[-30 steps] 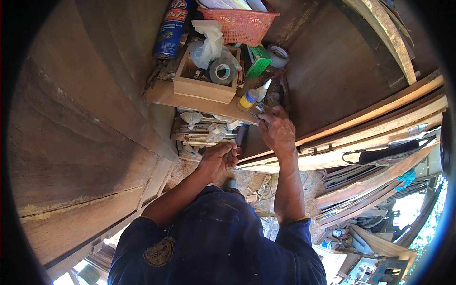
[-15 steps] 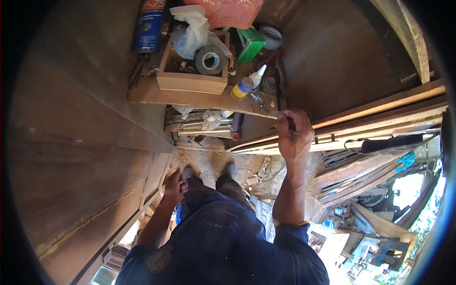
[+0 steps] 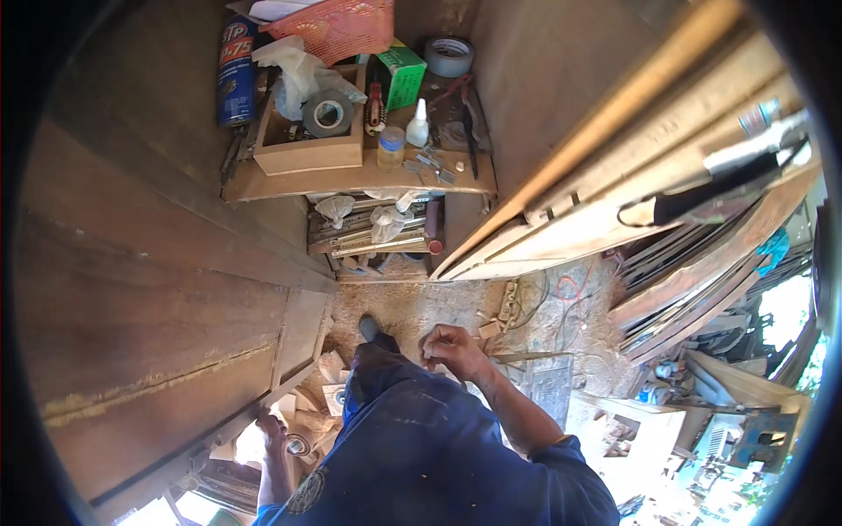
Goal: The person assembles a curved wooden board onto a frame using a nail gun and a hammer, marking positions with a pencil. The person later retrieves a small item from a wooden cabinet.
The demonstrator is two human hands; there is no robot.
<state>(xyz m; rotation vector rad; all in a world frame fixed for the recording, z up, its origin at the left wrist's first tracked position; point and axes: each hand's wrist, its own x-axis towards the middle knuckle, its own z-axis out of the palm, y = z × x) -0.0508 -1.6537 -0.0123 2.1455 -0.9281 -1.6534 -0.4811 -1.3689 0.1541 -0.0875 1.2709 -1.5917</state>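
Observation:
My right hand (image 3: 453, 351) hangs in front of my body with its fingers curled together; whatever they may hold is hidden. Low on the left, my left hand (image 3: 274, 431) is at the lower edge of a brown wooden door (image 3: 167, 324), its fingers bent against that edge and partly hidden. Ahead stands a cabinet shelf (image 3: 298, 183). On it are an open wooden box (image 3: 309, 159) with a roll of grey tape (image 3: 328, 114), a small jar (image 3: 391, 149), a white squeeze bottle (image 3: 418, 125) and some small metal pieces (image 3: 430, 165).
A blue spray can (image 3: 237, 79), a pink basket (image 3: 338, 31), a green box (image 3: 403, 74) and another tape roll (image 3: 449, 56) crowd the shelf. Below, metal rails (image 3: 377, 244) lie in a compartment. Another wooden door (image 3: 605, 167) stands at right. Wood scraps (image 3: 333, 368) litter the floor.
My right hand has come down from the shelf's front edge to before my body. My left hand has moved down and left to the door's edge. The view has shifted.

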